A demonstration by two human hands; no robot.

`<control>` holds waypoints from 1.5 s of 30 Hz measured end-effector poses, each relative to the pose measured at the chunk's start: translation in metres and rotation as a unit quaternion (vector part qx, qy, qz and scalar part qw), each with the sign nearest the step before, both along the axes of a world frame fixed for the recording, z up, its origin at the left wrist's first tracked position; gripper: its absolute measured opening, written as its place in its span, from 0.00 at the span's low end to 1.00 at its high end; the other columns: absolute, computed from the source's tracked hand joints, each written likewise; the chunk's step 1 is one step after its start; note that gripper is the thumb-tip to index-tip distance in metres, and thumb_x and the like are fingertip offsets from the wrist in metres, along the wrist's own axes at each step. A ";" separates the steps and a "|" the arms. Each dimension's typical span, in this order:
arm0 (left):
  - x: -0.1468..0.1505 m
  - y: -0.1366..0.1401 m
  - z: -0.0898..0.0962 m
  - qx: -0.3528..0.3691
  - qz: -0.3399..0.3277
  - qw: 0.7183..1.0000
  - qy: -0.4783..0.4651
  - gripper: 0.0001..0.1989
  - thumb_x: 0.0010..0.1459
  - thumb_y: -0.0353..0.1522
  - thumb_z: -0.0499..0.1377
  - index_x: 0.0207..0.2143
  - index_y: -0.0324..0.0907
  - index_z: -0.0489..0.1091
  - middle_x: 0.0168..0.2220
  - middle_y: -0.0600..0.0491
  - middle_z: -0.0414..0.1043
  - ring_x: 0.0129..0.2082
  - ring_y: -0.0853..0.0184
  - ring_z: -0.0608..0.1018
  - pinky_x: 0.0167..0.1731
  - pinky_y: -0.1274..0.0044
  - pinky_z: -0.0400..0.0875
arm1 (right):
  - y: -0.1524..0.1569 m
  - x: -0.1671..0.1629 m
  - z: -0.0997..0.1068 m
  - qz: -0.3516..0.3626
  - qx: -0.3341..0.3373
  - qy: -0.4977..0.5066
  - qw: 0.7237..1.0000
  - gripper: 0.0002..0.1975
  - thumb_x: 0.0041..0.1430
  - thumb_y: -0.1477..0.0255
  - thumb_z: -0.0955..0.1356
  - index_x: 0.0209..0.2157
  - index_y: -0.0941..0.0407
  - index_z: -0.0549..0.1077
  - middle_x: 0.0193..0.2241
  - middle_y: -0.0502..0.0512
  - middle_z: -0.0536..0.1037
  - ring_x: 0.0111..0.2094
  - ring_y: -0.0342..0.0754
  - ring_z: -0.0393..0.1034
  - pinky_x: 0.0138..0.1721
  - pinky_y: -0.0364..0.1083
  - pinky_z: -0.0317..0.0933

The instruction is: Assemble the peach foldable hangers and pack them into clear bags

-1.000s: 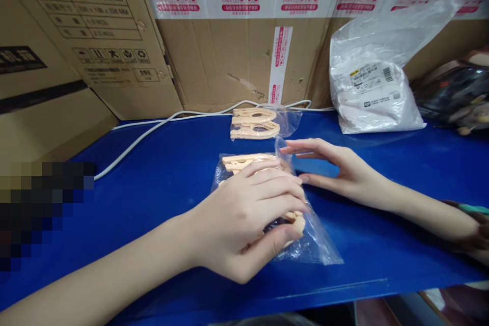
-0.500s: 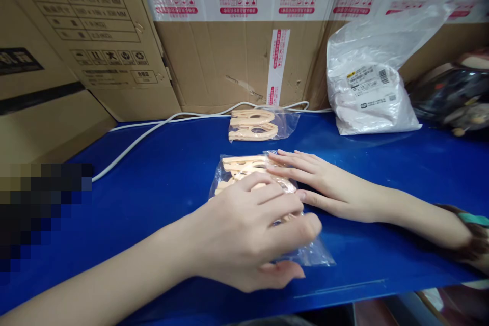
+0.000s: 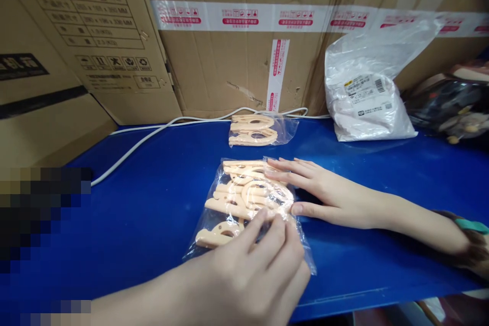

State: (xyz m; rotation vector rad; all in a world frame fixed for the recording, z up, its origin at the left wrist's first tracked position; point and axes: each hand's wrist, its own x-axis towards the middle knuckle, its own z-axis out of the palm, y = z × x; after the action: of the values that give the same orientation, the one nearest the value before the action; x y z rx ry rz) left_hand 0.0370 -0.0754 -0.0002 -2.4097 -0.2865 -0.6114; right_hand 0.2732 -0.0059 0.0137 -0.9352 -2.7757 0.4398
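Note:
A clear plastic bag of beige folding hangers [image 3: 225, 206] lies flat on the blue tabletop in front of me. My left hand [image 3: 255, 270] is over its near right part, fingers bent and close together, gripping the plastic; the thumb is hidden beneath the hand. From the right, my right hand [image 3: 324, 191] rests along the bag's right edge. Its fingers are stretched out, their tips on the plastic at the top corner and the thumb lower down. A smaller clear bag with hangers [image 3: 254, 130] lies farther back, untouched.
Behind the table stands a large cardboard box [image 3: 221, 71], with another carton [image 3: 126, 94] at the left. A white cable [image 3: 133, 150] runs along the back. A white plastic mailer [image 3: 372, 112] stands at the back right, beside a dark bundle [image 3: 451, 102].
My left hand has moved down toward me, uncovering the hangers in the bag. The bag's near edge has shifted left. My right hand stays at the right edge.

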 end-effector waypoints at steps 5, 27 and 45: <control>0.003 0.003 0.002 -0.206 0.143 0.968 -0.016 0.25 0.60 0.33 0.52 0.58 0.31 0.64 0.61 0.38 0.64 0.61 0.47 0.67 0.57 0.60 0.67 | 0.005 -0.001 0.000 0.002 0.018 -0.010 1.000 0.29 0.68 0.56 0.59 0.67 0.49 0.55 0.68 0.54 0.52 0.68 0.56 0.43 0.66 0.63 0.37; -0.028 0.059 0.050 -0.191 0.181 0.948 -0.181 0.16 0.69 0.32 0.45 0.44 0.38 0.72 0.36 0.51 0.79 0.33 0.67 0.81 0.30 0.78 0.72 | 0.156 0.018 -0.009 -0.132 0.095 0.115 0.980 0.30 0.66 0.54 0.57 0.63 0.53 0.62 0.63 0.59 0.64 0.63 0.57 0.57 0.64 0.59 0.50; 0.013 0.199 0.072 -0.090 0.333 0.902 -0.260 0.20 0.69 0.43 0.46 0.48 0.38 0.67 0.34 0.47 0.76 0.33 0.62 0.78 0.32 0.73 0.67 | 0.159 -0.027 -0.017 -0.066 0.065 0.054 0.994 0.35 0.64 0.52 0.59 0.65 0.58 0.58 0.68 0.64 0.50 0.69 0.61 0.40 0.66 0.64 0.37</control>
State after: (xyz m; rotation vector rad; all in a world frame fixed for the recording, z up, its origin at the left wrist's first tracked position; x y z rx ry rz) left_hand 0.0496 0.1240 0.0714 -2.0602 -1.3744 -0.9053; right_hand 0.2459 0.1530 -0.0032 -1.0249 -2.5921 0.2765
